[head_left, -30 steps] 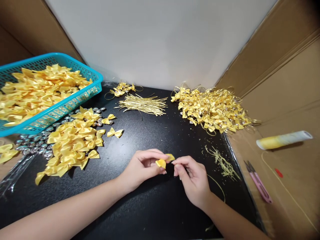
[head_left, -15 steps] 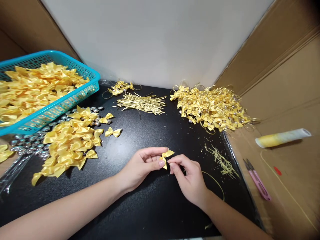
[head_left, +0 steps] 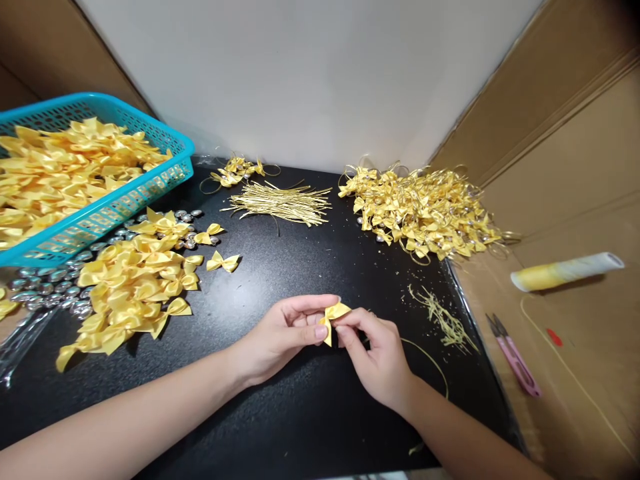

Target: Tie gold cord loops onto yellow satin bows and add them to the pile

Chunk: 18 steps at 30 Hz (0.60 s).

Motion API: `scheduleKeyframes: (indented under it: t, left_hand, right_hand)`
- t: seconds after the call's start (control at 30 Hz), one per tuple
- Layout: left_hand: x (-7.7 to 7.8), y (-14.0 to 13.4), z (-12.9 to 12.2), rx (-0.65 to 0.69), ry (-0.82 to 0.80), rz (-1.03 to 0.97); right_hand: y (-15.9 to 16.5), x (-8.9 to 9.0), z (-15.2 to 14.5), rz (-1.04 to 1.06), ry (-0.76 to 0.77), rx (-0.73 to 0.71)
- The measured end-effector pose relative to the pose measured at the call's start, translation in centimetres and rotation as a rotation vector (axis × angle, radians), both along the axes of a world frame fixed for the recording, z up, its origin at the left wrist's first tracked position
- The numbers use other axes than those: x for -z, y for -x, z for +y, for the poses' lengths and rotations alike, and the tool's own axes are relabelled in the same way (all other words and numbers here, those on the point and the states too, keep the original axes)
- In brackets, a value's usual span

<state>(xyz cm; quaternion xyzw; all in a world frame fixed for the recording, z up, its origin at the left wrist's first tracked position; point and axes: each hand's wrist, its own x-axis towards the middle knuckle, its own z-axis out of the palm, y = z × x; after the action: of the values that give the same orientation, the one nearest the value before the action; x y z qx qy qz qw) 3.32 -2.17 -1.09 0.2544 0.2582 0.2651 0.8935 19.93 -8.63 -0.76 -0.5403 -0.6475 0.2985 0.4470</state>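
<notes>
A yellow satin ribbon bow (head_left: 336, 311) is pinched between the thumb and fingers of my left hand (head_left: 280, 337), above the black table. My right hand (head_left: 377, 350) is closed at the bow's right side, its thumb and forefinger pinched together against it. A thin yellow cord (head_left: 434, 363) trails out from behind the right hand and curves down towards the forearm. The fingertips hide the exact spot where cord and bow meet.
Left: loose bows (head_left: 135, 280), silvery beads (head_left: 47, 287) and a turquoise basket (head_left: 183, 157) of bows. Back: cut gold cords (head_left: 283, 203). Right: finished-looking bows with beads and loops (head_left: 420, 210), cord scraps (head_left: 445, 320), pink thread snips (head_left: 520, 367), a yellow-white tube (head_left: 567, 271).
My right fingertips have moved left and now touch the bow, where a small gap showed before. The bow has turned slightly in my left hand. The view has shifted a little.
</notes>
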Motion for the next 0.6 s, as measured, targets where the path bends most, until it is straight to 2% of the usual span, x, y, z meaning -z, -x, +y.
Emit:
scheduleKeyframes:
  t: [0.6]
  left_hand:
    - [-0.2, 0.05, 0.0, 0.077, 0.045, -0.022]
  right_hand:
    - [0.07, 0.49, -0.21, 0.004, -0.016, -0.004]
